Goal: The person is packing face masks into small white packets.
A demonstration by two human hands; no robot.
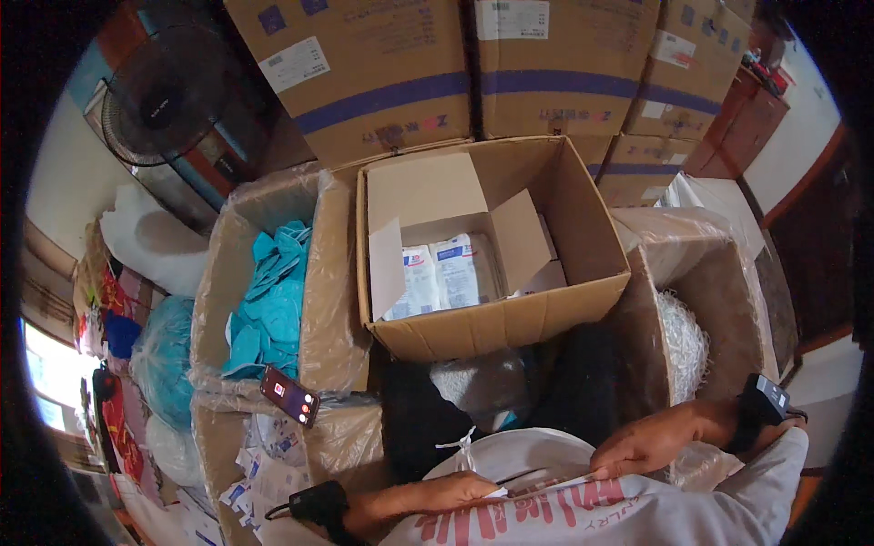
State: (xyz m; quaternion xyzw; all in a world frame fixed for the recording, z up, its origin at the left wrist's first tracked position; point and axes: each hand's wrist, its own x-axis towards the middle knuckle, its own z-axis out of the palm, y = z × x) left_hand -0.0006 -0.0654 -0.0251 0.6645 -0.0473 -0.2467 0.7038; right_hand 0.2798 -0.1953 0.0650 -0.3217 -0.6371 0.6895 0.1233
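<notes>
Low in front of my body, my left hand (458,490) is closed, with a small bit of something white showing at its fingertips. Facing it, my right hand (642,444) pinches a thin white edge against the grey shirt. What the hands hold is mostly hidden, and I cannot tell whether it is one piece. Beyond them stands an open cardboard carton (496,323). Inside that is a smaller open box (428,187) with printed white packets (460,273) standing side by side.
At left, a plastic-lined carton holds folded turquoise pieces (264,318), with a phone (289,397) on its near edge. A nearer carton holds printed wrappers (259,473). The right carton holds a bundle of white strands (683,350). Tall sealed cartons (555,91) stand behind.
</notes>
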